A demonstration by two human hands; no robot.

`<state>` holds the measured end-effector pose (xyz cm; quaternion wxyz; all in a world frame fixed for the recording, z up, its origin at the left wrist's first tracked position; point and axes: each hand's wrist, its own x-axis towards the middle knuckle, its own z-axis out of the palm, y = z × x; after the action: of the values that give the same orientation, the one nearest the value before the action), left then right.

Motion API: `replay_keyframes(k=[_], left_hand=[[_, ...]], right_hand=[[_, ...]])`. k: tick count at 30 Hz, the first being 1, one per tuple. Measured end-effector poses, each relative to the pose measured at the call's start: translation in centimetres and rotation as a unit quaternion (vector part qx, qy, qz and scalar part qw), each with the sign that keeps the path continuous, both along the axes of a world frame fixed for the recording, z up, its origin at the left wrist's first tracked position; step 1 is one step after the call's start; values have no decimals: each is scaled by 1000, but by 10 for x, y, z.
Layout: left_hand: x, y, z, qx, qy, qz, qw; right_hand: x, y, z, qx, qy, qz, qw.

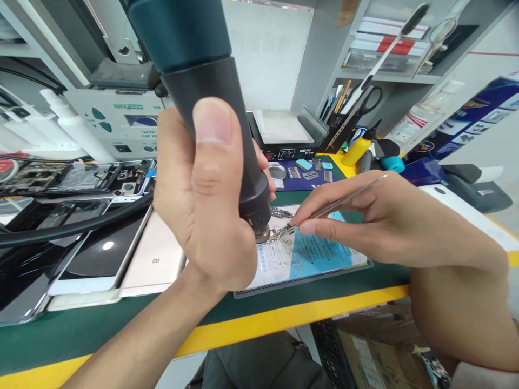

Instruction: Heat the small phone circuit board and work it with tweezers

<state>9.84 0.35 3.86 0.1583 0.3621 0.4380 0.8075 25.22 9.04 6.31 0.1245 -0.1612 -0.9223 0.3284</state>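
At the circuit board (279, 233), our left hand (211, 200) grips the hot-air gun (203, 81), our right hand (377, 221) pinches tweezers (344, 199); we should keep both steady.

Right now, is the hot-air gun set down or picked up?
Picked up: the left hand grips the hot-air gun, nozzle downward.

Bright, soft light; round glare spot on dark phone screen (106, 254); wide-angle stretch toward edges.
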Motion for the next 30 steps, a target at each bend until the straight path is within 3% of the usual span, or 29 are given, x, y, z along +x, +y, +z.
replay_keyframes(k=[4,9,15,23,30], left_hand=[[1,1,2,32,-18,33,999],[2,-2,4,-17,-22,1,1000],[3,-4,4,-12,-8,0,1000],[6,4,-5,67,-26,8,997],[3,6,-8,76,-19,8,997]], right_hand=[[-1,1,-2,0,8,-7,1000],[-7,-1,-2,3,21,6,1000],[-10,-2,-2,23,27,25,999],[-12,-7,1,9,9,-1,1000],[-16,-6,-3,-2,10,-36,999]])
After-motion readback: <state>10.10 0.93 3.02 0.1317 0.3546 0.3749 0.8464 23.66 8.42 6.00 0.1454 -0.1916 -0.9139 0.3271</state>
